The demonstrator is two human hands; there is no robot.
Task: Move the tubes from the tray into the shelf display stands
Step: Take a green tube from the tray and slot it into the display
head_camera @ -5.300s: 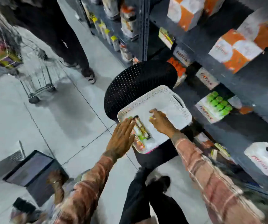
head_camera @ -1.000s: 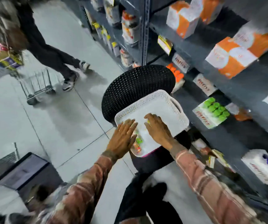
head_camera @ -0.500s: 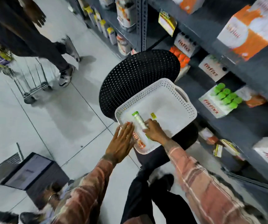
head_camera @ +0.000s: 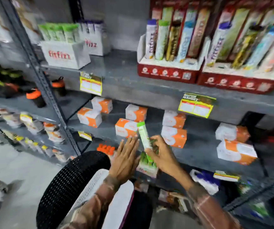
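Shelves behind; right hand (head_camera: 161, 158) grips tube (head_camera: 143, 135) (upright).

Tube (head_camera: 144, 138) held upright at centre, in right hand (head_camera: 161, 156). Left hand (head_camera: 124, 161) just beside, at 9 o'clock. Display stand (head_camera: 147, 166) placed under tube, at 6 o'clock, on shelf (head_camera: 199, 156). Tray (head_camera: 91, 184) set on chair (head_camera: 67, 184) at 7 o'clock. Boxes (head_camera: 174, 136) ranged behind tube, 12 to 3 o'clock.

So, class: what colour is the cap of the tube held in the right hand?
Green: the tube in the right hand has a light green cap, clearest in the head view.
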